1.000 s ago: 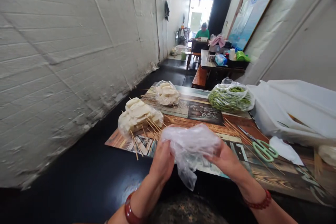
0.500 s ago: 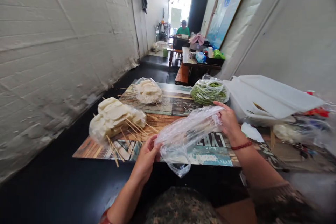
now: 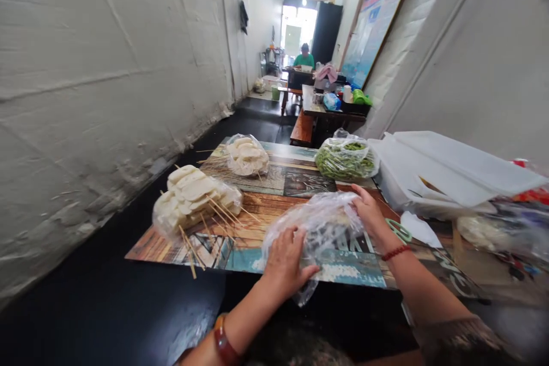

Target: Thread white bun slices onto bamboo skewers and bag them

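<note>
A clear plastic bag [image 3: 319,214] lies crumpled over the patterned mat at the table's near side. My left hand [image 3: 285,260] rests flat on the bag's near left part, palm down, fingers stretched and thumb apart. At the bag's right end, my right hand [image 3: 369,214] grips the plastic; its fingertips are partly behind the film. To the left, a pile of skewered pale slices [image 3: 195,197] sits partly in plastic, its sticks pointing toward me. A smaller bag of pale skewered slices [image 3: 246,155] lies farther back. Beyond my right hand stands a bag of green vegetables [image 3: 346,155].
White plastic containers with a lid [image 3: 437,166] stand at the right. Green-handled scissors [image 3: 398,230] and a white sheet [image 3: 420,229] lie by my right wrist. A person in green [image 3: 304,59] sits at a far table; a wooden bench [image 3: 302,127] stands nearer.
My left hand has let go of the bag's left edge and moved right, onto the plastic. The bag has come down flatter on the mat. The view has tilted up slightly.
</note>
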Action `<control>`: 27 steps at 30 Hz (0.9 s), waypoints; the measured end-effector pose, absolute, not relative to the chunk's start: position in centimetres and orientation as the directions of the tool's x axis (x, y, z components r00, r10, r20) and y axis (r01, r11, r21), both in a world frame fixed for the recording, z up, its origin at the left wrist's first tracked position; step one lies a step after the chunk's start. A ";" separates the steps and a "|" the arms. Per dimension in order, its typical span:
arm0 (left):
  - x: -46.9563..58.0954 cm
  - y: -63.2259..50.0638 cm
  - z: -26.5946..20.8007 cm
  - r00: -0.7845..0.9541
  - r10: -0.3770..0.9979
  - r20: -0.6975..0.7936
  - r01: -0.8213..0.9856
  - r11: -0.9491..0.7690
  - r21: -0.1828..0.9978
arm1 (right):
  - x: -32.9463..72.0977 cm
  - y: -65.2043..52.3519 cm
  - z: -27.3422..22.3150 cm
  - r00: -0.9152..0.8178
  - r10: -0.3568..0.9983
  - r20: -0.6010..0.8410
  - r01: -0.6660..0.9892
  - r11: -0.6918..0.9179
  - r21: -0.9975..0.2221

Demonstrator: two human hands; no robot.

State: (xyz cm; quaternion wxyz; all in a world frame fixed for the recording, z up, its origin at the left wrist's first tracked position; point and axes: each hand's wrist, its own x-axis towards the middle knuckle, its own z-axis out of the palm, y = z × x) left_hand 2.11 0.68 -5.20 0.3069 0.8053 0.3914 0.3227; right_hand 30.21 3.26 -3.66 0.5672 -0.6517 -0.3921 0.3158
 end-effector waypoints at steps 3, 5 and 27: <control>2.1 2.1 -6.1 0.461 0.864 0.204 0.340 -0.385 0.858 | 31.3 2.3 -2.9 0.417 0.908 0.032 0.215 -0.065 -0.974; 1.8 2.9 -6.4 0.389 0.906 0.167 0.166 -0.247 0.955 | 32.4 1.8 -2.1 0.335 0.942 0.031 0.264 -0.063 -0.963; 2.4 3.0 -0.7 0.288 0.938 -0.193 -0.729 0.346 0.590 | 24.2 0.8 -2.0 -0.567 0.808 0.160 0.527 0.505 -0.683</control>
